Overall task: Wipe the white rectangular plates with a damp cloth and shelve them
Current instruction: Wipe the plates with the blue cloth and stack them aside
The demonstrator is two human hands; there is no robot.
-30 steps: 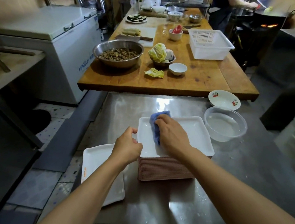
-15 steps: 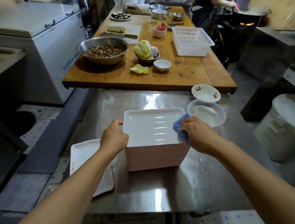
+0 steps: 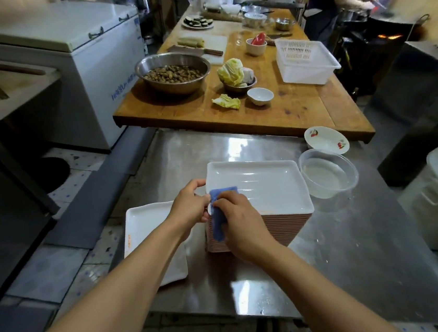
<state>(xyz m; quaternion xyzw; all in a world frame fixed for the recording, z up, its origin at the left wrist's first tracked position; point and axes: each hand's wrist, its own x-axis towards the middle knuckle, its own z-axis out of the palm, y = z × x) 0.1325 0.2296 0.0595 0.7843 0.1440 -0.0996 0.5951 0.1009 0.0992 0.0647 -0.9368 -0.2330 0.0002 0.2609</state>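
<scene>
Plates (image 3: 260,226) sit stacked on my tabletop (image 3: 359,253), the top plate (image 3: 264,188) lying flat, long axis left to right. My right hand (image 3: 239,221) grips the blue cloth (image 3: 221,209) over its near-left corner; my left hand (image 3: 190,207), just beside, pinches that rim.

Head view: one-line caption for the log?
Right hand wipes top plate of stack with blue cloth; left hand grips its edge.
</scene>
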